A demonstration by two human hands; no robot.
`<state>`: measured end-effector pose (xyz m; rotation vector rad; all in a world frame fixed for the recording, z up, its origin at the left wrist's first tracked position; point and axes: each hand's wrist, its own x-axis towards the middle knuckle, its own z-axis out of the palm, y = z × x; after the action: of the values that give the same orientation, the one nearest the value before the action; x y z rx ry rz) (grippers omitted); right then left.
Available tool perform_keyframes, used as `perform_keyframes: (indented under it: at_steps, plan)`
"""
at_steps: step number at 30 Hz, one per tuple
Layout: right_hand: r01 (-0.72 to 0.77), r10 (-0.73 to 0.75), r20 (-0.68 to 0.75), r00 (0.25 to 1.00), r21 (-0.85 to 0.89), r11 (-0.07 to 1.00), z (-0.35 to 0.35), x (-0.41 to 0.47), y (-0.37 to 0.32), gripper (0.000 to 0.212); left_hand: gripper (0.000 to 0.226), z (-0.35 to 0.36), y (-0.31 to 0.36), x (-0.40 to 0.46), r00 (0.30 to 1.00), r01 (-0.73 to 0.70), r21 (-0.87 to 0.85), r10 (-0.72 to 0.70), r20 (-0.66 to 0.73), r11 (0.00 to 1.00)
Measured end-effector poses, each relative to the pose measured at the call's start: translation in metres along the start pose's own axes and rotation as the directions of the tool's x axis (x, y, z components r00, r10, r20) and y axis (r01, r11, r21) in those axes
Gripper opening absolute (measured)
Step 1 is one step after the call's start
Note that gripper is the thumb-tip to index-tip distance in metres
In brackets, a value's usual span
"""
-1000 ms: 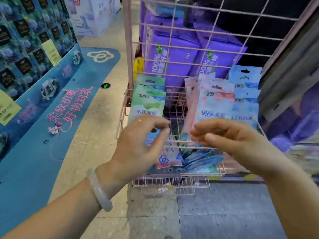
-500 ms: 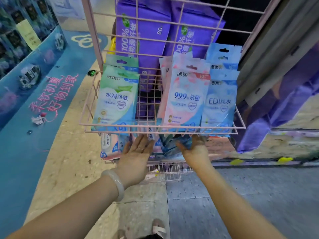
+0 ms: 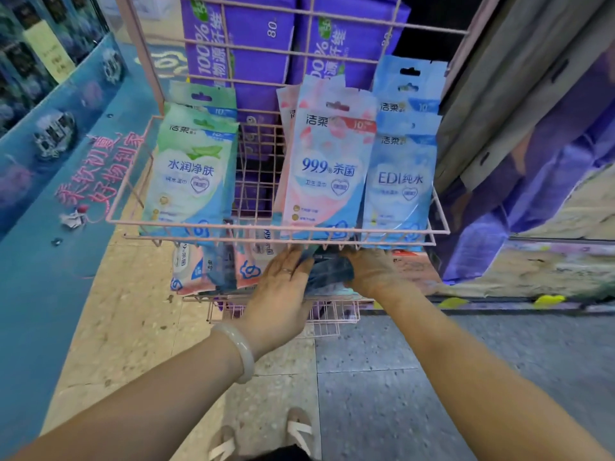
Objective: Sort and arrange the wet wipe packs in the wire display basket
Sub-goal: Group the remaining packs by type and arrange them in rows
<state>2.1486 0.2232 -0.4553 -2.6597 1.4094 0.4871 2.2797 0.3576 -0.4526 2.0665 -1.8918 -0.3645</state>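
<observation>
A pink wire basket (image 3: 139, 181) holds upright wet wipe packs: green packs (image 3: 189, 168) at the left, pink packs (image 3: 327, 168) in the middle, blue packs (image 3: 401, 181) at the right. Under it, a lower wire basket (image 3: 336, 316) holds loose packs, with pink ones (image 3: 196, 271) lying at its left. My left hand (image 3: 279, 294) and my right hand (image 3: 376, 271) reach below the upper basket and together grip a dark blue pack (image 3: 329, 271) from both sides. Fingertips are partly hidden by the upper basket's rim.
Large purple packs (image 3: 239, 54) stand behind the wire back panel. A blue printed floor display (image 3: 50, 201) lies to the left, and a grey-and-purple fixture (image 3: 532, 111) stands close at the right. My sandalled feet (image 3: 263, 437) stand on the tiled floor.
The view dropped and moved closer to the rack. Both hands went from in front of the upper basket down beneath it, then closed in on the dark blue pack.
</observation>
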Motion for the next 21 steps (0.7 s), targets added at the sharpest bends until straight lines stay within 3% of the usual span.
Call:
perform_keyframes:
  at_steps: [3,5,7,9,11,13,14,16,18,20,21]
  plan:
    - [0.025,-0.022,-0.067,0.997,0.043,0.999,0.003,-0.011,0.005,0.06,0.075,0.0,0.009,0.002,1.0,0.008,-0.057,-0.009,-0.02,0.998]
    - [0.113,-0.065,-0.302,0.951,0.144,0.983,0.009,-0.032,0.014,0.059,0.078,-0.006,0.012,-0.004,0.997,-0.023,-0.189,0.009,-0.073,0.982]
    - [0.235,-0.019,-0.564,0.826,0.314,0.92,0.02,-0.059,0.024,0.056,0.071,-0.013,0.014,-0.014,0.99,-0.016,-0.421,-0.045,-0.134,0.907]
    - [0.346,0.031,-0.726,0.687,0.364,0.864,0.03,-0.086,0.033,0.05,0.045,-0.018,0.015,-0.021,0.97,0.099,-0.678,-0.223,-0.098,0.728]
    - [0.449,-0.028,-0.81,0.586,0.296,0.843,0.035,-0.106,0.037,0.036,0.029,-0.025,0.019,-0.02,0.901,0.354,-0.853,-0.384,0.201,0.384]
    - [0.506,-0.076,-0.851,0.519,0.234,0.83,0.035,-0.119,0.035,0.03,0.05,-0.033,0.021,-0.015,0.775,0.617,-0.78,-0.257,0.578,0.106]
    - [0.524,-0.091,-0.862,0.498,0.216,0.823,0.033,-0.124,0.033,0.027,0.052,-0.037,0.022,-0.014,0.71,0.701,-0.711,-0.136,0.691,0.051]
    - [0.548,-0.108,-0.876,0.471,0.195,0.814,0.025,-0.131,0.027,0.022,0.035,-0.041,0.026,-0.017,0.646,0.76,-0.649,0.069,0.761,0.041]
    - [0.528,-0.105,-0.864,0.493,0.202,0.825,0.018,-0.138,0.027,0.023,0.03,-0.045,0.031,-0.02,0.658,0.735,-0.674,0.164,0.735,0.074]
    - [0.478,-0.009,-0.771,0.637,0.386,0.789,0.012,-0.148,0.028,0.031,0.043,-0.051,0.029,-0.02,0.673,0.709,-0.704,0.251,0.696,0.051]
    - [0.42,0.093,-0.662,0.744,0.572,0.705,0.008,-0.156,0.026,0.028,0.055,-0.06,0.029,-0.018,0.66,0.712,-0.702,0.324,0.677,0.016]
